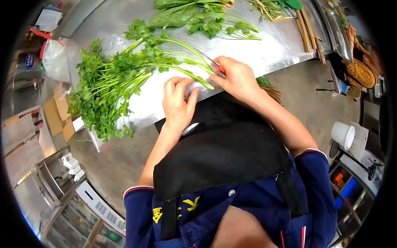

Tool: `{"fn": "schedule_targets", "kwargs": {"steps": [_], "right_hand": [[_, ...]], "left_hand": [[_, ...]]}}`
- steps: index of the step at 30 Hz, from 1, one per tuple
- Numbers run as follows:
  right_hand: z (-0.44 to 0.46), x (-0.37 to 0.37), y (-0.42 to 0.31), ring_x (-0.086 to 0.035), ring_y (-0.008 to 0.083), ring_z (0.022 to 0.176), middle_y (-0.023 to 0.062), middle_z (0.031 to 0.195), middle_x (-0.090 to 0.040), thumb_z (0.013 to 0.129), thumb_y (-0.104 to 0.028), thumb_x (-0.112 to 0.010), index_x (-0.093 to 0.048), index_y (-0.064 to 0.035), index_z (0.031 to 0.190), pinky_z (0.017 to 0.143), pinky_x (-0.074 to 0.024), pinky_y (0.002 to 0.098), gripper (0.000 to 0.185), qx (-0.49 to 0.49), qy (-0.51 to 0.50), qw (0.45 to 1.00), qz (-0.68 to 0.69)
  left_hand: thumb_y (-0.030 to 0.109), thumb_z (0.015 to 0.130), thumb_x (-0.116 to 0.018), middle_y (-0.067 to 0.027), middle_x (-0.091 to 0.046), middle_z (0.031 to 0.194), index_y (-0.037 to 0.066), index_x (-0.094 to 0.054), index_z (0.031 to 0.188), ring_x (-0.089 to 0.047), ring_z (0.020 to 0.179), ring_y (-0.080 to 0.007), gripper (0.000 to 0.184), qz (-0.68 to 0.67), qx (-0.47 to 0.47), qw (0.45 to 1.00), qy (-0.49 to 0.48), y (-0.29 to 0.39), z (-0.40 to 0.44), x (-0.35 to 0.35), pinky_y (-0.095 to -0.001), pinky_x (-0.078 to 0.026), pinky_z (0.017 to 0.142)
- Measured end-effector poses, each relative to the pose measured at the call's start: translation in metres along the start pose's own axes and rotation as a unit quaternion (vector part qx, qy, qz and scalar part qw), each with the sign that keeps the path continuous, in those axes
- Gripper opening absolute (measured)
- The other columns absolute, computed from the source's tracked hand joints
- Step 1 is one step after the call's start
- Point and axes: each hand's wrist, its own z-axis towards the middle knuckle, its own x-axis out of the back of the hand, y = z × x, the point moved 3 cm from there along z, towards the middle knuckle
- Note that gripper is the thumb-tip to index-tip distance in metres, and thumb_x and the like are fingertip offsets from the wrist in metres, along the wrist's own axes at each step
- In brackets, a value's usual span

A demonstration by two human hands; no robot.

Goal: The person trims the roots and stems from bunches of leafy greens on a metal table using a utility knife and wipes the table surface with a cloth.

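In the head view, the herb stalks (pixel 182 72) being handled lie on the near part of the counter (pixel 264 58), their long axis slanting from its middle toward the edge nearest the person; the pale bare ends point at that edge and to the right, the leafy ends away from it and to the left. The right hand (pixel 235 76) is at this near edge, its fingers closed on a small knife (pixel 221 68) with a red handle, the blade aimed toward the counter's far left; its thumb is at the stalk ends. The left hand (pixel 178 101), also at the near edge, has bent, loosely spread fingers, thumb apart, just beside the lower stalk; whether they touch it I cannot tell. The counter is smooth, shiny metal, wet in places. Across its left end spreads a heap of herbs (pixel 103 80) with frilly leaves and thin, ribbed stems. At its far side lie a broad, glossy leaf (pixel 175 16) and a smaller bunch (pixel 206 25); straight brown sticks (pixel 303 31) lie toward its right end. Left of the counter are an open cardboard box (pixel 60 109) and a thin, whitish plastic bag (pixel 56 61); right of it stands a smooth white bucket (pixel 341 133), its contents hidden.
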Motion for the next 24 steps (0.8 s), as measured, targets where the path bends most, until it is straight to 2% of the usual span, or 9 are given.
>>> {"fn": "schedule_targets", "kwargs": {"steps": [4,5,6,9,13,16,17,21,24], "right_hand": [[0.021,-0.010,0.001,-0.059,0.0254,0.058,0.0086,0.068,-0.059,0.071,-0.017,-0.069,-0.056,-0.0027,0.089,0.054,-0.0451,0.0344,0.026,-0.033,-0.043,0.998,0.043],[0.025,-0.013,0.014,-0.058,0.0150,0.056,0.0035,0.067,-0.058,0.074,-0.016,-0.068,-0.057,-0.0016,0.095,0.051,-0.0445,0.0275,0.027,-0.112,-0.107,0.962,0.223],[0.022,-0.002,0.008,-0.054,0.0074,0.057,-0.0001,0.069,-0.056,0.076,-0.016,-0.069,-0.056,-0.0001,0.100,0.050,-0.0429,0.0205,0.032,-0.220,-0.152,0.857,0.441],[0.016,0.023,0.003,-0.054,0.0075,0.058,0.0017,0.072,-0.057,0.076,-0.016,-0.071,-0.055,-0.0009,0.102,0.051,-0.0436,0.0193,0.034,-0.229,-0.163,0.787,0.549],[0.004,0.026,0.007,-0.055,0.0083,0.061,0.0023,0.077,-0.059,0.074,-0.018,-0.074,-0.054,-0.0008,0.107,0.054,-0.0454,0.0207,0.042,-0.197,-0.170,0.759,0.597],[-0.004,0.022,0.009,-0.055,0.0098,0.060,0.0023,0.076,-0.058,0.073,-0.014,-0.075,-0.052,-0.0002,0.107,0.054,-0.0451,0.0212,0.043,-0.174,-0.152,0.752,0.618],[-0.006,0.023,0.010,-0.056,0.0104,0.061,0.0023,0.076,-0.058,0.073,-0.013,-0.075,-0.052,-0.0004,0.107,0.054,-0.0454,0.0214,0.043,-0.169,-0.143,0.757,0.615],[-0.010,0.036,0.002,-0.061,0.0129,0.068,0.0022,0.078,-0.058,0.073,-0.010,-0.075,-0.052,-0.0008,0.107,0.055,-0.0471,0.0225,0.042,-0.184,-0.108,0.768,0.604],[-0.011,0.025,0.009,-0.063,0.0147,0.074,0.0022,0.080,-0.058,0.073,-0.008,-0.074,-0.052,-0.0013,0.107,0.057,-0.0482,0.0235,0.041,-0.156,-0.134,0.766,0.609]], "left_hand": [[0.010,0.080,-0.067,-0.0069,-0.058,0.079,-0.001,-0.061,0.089,-0.052,0.058,-0.0113,0.015,-0.096,0.175,0.980,0.000,-0.021,-0.013,0.002,-0.0234,-0.043,0.054],[0.011,0.081,-0.066,-0.0086,-0.060,0.077,-0.002,-0.061,0.086,-0.054,0.056,-0.0134,0.015,-0.129,0.224,0.966,-0.006,-0.025,-0.016,0.000,-0.0254,-0.045,0.054],[0.013,0.082,-0.066,-0.0102,-0.062,0.075,-0.003,-0.061,0.084,-0.055,0.055,-0.0155,0.016,-0.164,0.271,0.949,-0.012,-0.027,-0.016,-0.001,-0.0274,-0.046,0.054],[0.022,0.084,-0.064,-0.0102,-0.062,0.066,-0.006,-0.061,0.079,-0.057,0.053,-0.0135,0.028,-0.260,0.384,0.883,-0.073,-0.017,-0.005,-0.005,-0.0269,-0.046,0.054],[0.045,0.081,-0.061,-0.0135,-0.059,0.054,-0.004,-0.063,0.072,-0.063,0.059,-0.0283,0.050,-0.016,0.324,0.932,-0.160,-0.011,0.016,-0.013,-0.0381,-0.048,0.059],[0.048,0.080,-0.060,-0.0180,-0.060,0.059,-0.004,-0.061,0.065,-0.062,0.061,-0.0358,0.054,0.087,0.283,0.937,-0.183,-0.012,0.030,-0.019,-0.0434,-0.048,0.062],[0.038,0.081,-0.062,-0.0146,-0.062,0.060,-0.004,-0.060,0.069,-0.063,0.057,-0.0281,0.044,0.106,0.274,0.937,-0.190,-0.011,0.031,-0.020,-0.0373,-0.048,0.056],[0.017,0.085,-0.062,-0.0117,-0.066,0.077,0.003,-0.056,0.087,-0.063,0.061,-0.0130,0.015,-0.359,0.395,0.840,-0.095,-0.020,0.015,-0.019,-0.0204,-0.046,0.050],[0.018,0.087,-0.060,-0.0141,-0.065,0.085,0.006,-0.053,0.092,-0.063,0.064,-0.0150,0.015,-0.522,0.405,0.749,-0.048,-0.021,0.008,-0.015,-0.0208,-0.048,0.050]]}}
